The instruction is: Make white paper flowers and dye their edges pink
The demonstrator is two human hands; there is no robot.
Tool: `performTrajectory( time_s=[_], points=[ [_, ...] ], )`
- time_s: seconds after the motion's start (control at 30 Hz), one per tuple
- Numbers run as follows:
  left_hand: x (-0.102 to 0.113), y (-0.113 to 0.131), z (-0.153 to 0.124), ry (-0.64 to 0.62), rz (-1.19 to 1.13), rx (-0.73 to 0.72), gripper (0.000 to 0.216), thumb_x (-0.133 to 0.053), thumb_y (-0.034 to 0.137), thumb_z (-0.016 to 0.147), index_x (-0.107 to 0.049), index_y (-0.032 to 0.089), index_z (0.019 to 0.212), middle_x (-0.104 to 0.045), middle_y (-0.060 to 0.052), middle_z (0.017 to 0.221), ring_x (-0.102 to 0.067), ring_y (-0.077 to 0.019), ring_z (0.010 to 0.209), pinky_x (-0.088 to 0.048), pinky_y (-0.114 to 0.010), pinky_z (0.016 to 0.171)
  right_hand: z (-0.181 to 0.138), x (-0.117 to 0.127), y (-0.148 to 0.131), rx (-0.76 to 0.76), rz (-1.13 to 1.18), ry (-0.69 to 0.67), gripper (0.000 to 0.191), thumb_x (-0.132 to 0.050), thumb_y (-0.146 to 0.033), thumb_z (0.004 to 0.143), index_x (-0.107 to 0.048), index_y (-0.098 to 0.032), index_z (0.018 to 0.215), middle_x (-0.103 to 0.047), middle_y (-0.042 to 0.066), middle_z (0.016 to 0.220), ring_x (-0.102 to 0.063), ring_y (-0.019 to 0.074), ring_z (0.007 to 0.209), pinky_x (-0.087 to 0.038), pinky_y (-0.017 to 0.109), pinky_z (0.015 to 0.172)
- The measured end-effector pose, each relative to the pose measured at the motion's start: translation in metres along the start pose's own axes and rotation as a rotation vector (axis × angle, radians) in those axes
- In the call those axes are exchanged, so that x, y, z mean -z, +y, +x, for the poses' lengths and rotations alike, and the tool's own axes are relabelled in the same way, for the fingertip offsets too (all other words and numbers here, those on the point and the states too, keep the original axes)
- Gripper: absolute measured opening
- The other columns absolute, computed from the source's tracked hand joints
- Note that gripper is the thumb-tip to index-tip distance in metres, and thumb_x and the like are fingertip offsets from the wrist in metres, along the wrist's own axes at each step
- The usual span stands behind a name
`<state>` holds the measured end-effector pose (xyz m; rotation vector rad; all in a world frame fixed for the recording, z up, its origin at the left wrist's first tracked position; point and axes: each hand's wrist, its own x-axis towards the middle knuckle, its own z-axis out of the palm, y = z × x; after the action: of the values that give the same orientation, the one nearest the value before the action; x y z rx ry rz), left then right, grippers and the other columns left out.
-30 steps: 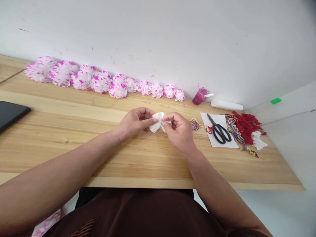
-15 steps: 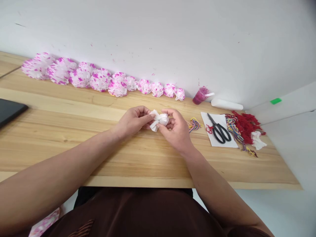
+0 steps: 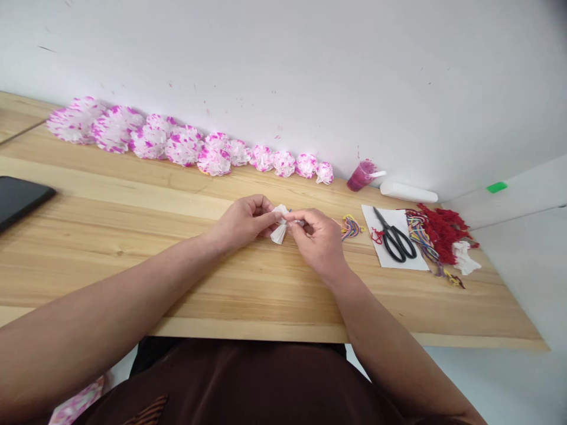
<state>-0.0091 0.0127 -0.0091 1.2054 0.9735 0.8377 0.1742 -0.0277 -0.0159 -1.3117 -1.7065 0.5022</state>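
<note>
Over a wooden tabletop (image 3: pixel 266 295), well to the left of a pair of black-handled scissors (image 3: pixel 392 236), I have a pleated white paper (image 3: pixel 279 233) pinched between two bare hands, watched through the head camera. My left hand (image 3: pixel 241 223) grips its left side between thumb and fingers; my right hand (image 3: pixel 321 242), thumb and forefinger drawn close together, grips it near the gathered middle, the lower folds fanning out below. A thin bluish bit shows by the fingertips, too small for me to identify.

The scissors lie on a white sheet (image 3: pixel 401 219). Just left of them I see a cluster of multicolored loops (image 3: pixel 352 227); to their right, a bundle of colored strands (image 3: pixel 420 233), a red shredded heap (image 3: pixel 443 230) and a crumpled white paper (image 3: pixel 465 258). Beyond the scissors, near the wall, sit a white roll (image 3: pixel 408 192) and, farther left, a cup of magenta liquid (image 3: pixel 361 177). Farther left of the scissors still runs a row of magenta-tipped white paper pompoms (image 3: pixel 181 144).
</note>
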Motion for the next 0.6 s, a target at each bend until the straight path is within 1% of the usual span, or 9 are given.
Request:
performTrajectory(
  time_s=[0.07, 0.17, 0.27, 0.37, 0.4, 0.47, 0.6],
  points=[
    [-0.0001, 0.0, 0.0003, -0.002, 0.012, -0.008, 0.037, -0.083, 0.045, 0.078, -0.059, 0.017, 0.081, -0.073, -0.002, 0.07, -0.065, -0.0124, 0.061, -0.048, -0.023, 0.059, -0.0003, 0.0012, -0.0004, 0.013, 0.008, -0.014, 0.018, -0.063, -0.012, 0.087, -0.076, -0.023, 0.091, -0.079, 0.003, 0.092, -0.07, 0.0171, 0.078, -0.056, 0.031, 0.074],
    [-0.0007, 0.0006, 0.0003, -0.007, -0.034, 0.01, 0.041, -0.086, 0.048, 0.074, -0.059, 0.018, 0.081, -0.074, -0.002, 0.072, -0.067, -0.014, 0.063, -0.052, -0.025, 0.062, -0.0001, 0.0025, -0.0009, 0.008, 0.003, -0.011, 0.018, -0.062, -0.012, 0.087, -0.076, -0.023, 0.09, -0.078, 0.002, 0.09, -0.07, 0.017, 0.076, -0.056, 0.031, 0.074],
    [-0.0011, 0.0012, -0.0003, -0.008, -0.068, 0.025, 0.043, -0.087, 0.049, 0.073, -0.06, 0.017, 0.082, -0.074, -0.002, 0.073, -0.066, -0.0128, 0.062, -0.052, -0.024, 0.061, 0.0007, 0.0023, -0.0017, -0.01, 0.016, -0.004, 0.013, -0.066, -0.017, 0.087, -0.075, -0.023, 0.095, -0.076, 0.005, 0.095, -0.07, 0.018, 0.081, -0.058, 0.031, 0.073],
    [-0.0015, 0.0012, -0.0007, -0.021, -0.097, 0.044, 0.042, -0.088, 0.048, 0.073, -0.063, 0.016, 0.082, -0.074, -0.002, 0.073, -0.067, -0.0121, 0.064, -0.053, -0.023, 0.062, 0.0019, 0.0018, -0.0021, -0.007, 0.03, 0.009, 0.005, -0.072, -0.023, 0.085, -0.074, -0.023, 0.09, -0.075, 0.005, 0.097, -0.071, 0.0192, 0.086, -0.059, 0.031, 0.073],
    [-0.0019, 0.0012, -0.0006, -0.025, -0.106, 0.053, 0.041, -0.088, 0.049, 0.074, -0.064, 0.016, 0.081, -0.074, -0.002, 0.073, -0.067, -0.0119, 0.065, -0.053, -0.022, 0.062, 0.0022, 0.0019, -0.002, -0.009, 0.032, 0.013, 0.003, -0.072, -0.023, 0.086, -0.074, -0.023, 0.087, -0.075, 0.005, 0.095, -0.071, 0.0191, 0.085, -0.058, 0.032, 0.074],
    [-0.0029, 0.0015, -0.0004, -0.024, -0.122, 0.072, 0.042, -0.085, 0.052, 0.076, -0.068, 0.015, 0.081, -0.074, -0.003, 0.074, -0.067, -0.0118, 0.064, -0.054, -0.022, 0.061, 0.0028, 0.0028, -0.0017, -0.021, 0.041, 0.018, 0.005, -0.069, -0.022, 0.088, -0.073, -0.023, 0.086, -0.076, 0.004, 0.09, -0.07, 0.0179, 0.08, -0.057, 0.032, 0.072],
    [-0.0035, 0.0034, -0.0006, 0.011, -0.151, 0.095, 0.052, -0.075, 0.065, 0.081, -0.072, 0.013, 0.079, -0.076, -0.008, 0.076, -0.068, -0.0145, 0.065, -0.055, -0.025, 0.061, 0.0032, 0.0061, -0.0014, 0.0, 0.041, 0.017, 0.01, -0.065, -0.018, 0.089, -0.074, -0.023, 0.089, -0.077, 0.002, 0.086, -0.069, 0.0165, 0.074, -0.056, 0.031, 0.071]
  ],
)
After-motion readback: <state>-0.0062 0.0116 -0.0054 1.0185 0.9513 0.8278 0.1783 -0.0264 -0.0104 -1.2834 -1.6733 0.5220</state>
